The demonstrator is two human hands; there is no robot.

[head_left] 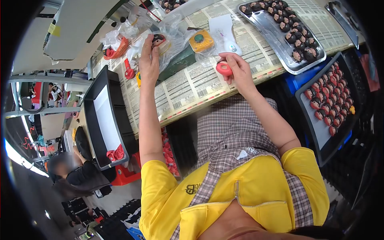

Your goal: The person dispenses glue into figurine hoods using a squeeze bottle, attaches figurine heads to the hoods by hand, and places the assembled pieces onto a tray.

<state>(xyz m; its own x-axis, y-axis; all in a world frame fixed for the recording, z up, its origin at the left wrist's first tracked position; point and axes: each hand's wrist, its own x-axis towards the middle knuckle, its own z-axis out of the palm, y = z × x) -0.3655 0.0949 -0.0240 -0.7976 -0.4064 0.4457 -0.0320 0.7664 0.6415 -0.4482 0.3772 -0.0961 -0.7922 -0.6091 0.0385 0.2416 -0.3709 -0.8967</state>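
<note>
My left hand (149,60) is raised over the table's far left, its fingers and thumb around a small doll head (159,40) with dark hair. Clear plastic bags lie just beside that head. In my right hand (239,72), the thumb and fingers pinch a red rounded piece (224,69) with a small pale patch on its face. It is held above the near part of the table. Between the hands sits a yellow block with a green round button (199,38), partly wrapped in plastic. A red tool-like part (129,70) lies left of my left wrist.
At the upper right, a metal tray (269,34) carries many dark-haired doll heads. A black crate (347,108) of red-and-black heads stands at the right. Another black crate (130,138) is at the left, near a seated person (86,174). An orange mesh basket (121,49) lies far left.
</note>
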